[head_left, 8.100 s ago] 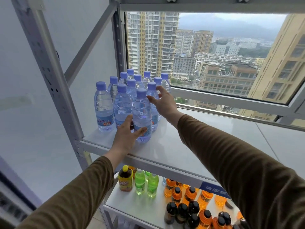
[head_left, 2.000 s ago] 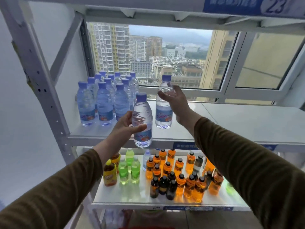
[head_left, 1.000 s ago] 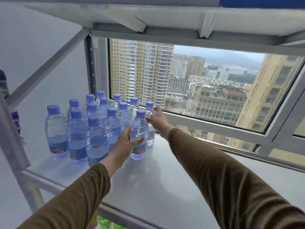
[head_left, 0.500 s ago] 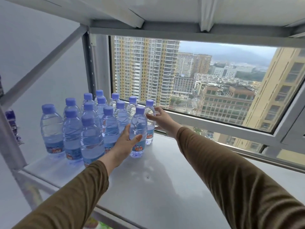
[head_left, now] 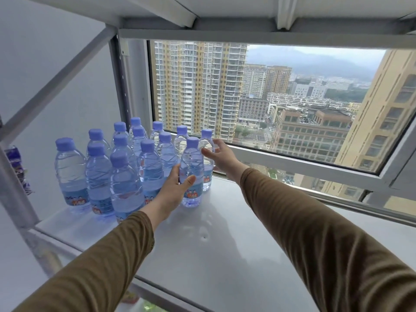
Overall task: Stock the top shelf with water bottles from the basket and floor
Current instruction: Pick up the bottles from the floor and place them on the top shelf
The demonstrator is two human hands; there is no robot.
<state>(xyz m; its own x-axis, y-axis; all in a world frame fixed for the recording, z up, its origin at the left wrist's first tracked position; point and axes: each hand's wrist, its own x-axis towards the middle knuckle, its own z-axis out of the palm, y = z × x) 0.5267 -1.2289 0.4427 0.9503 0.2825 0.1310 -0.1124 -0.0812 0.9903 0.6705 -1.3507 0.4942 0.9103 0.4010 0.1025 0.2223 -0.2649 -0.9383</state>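
Several clear water bottles with blue caps (head_left: pixel 121 167) stand clustered at the left end of the white top shelf (head_left: pixel 225 248). My left hand (head_left: pixel 173 190) grips the lower body of the front right bottle (head_left: pixel 191 158), which stands upright on the shelf, thumb across its front. My right hand (head_left: pixel 221 155) is just right of the bottle behind it (head_left: pixel 206 137). Its fingers are spread and relaxed, with the thumb and fingertips at that bottle's shoulder. Both sleeves are olive brown.
A window frame (head_left: pixel 292 158) runs right behind the shelf. A grey upright post (head_left: pixel 15 194) and a diagonal brace (head_left: pixel 56 82) close the left end. Another shelf board (head_left: pixel 225 16) hangs low overhead. The shelf's right part is bare white surface.
Both bottles now stand beside the cluster. My right hand has loosened from the rear bottle and drawn slightly back. My left hand still holds the front bottle.
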